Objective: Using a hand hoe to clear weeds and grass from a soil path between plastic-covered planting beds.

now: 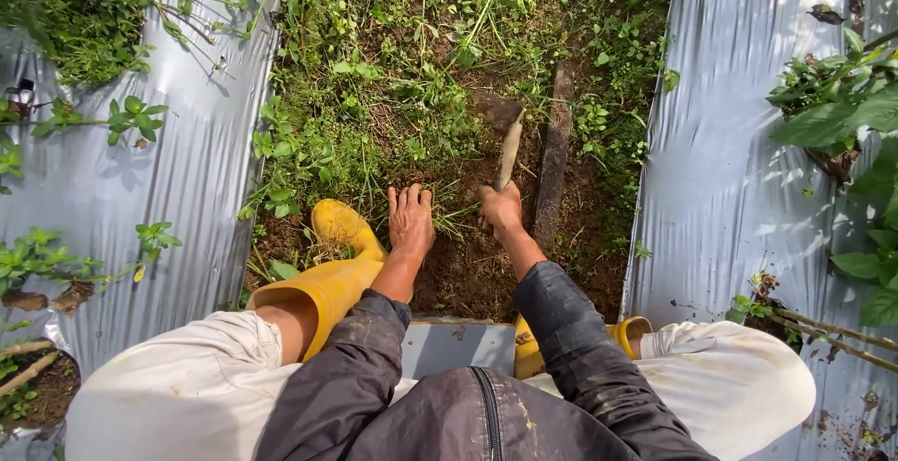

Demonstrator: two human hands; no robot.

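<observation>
The left hand point(411, 220) lies palm down on the bare soil, fingers spread and released, their tips touching a thin tuft of grass point(440, 207) at the near edge of the weedy strip point(393, 68) that runs between two sheets of silver plastic mulch point(739, 171). Just to its right, the right hand point(501, 210) is clenched around the handle of a short blade point(509, 150), which points away from the person with its tip near the soil beside a dark wooden plank point(554, 157). A yellow rubber boot point(329, 269) stands at the near left, close beside the left wrist.
</observation>
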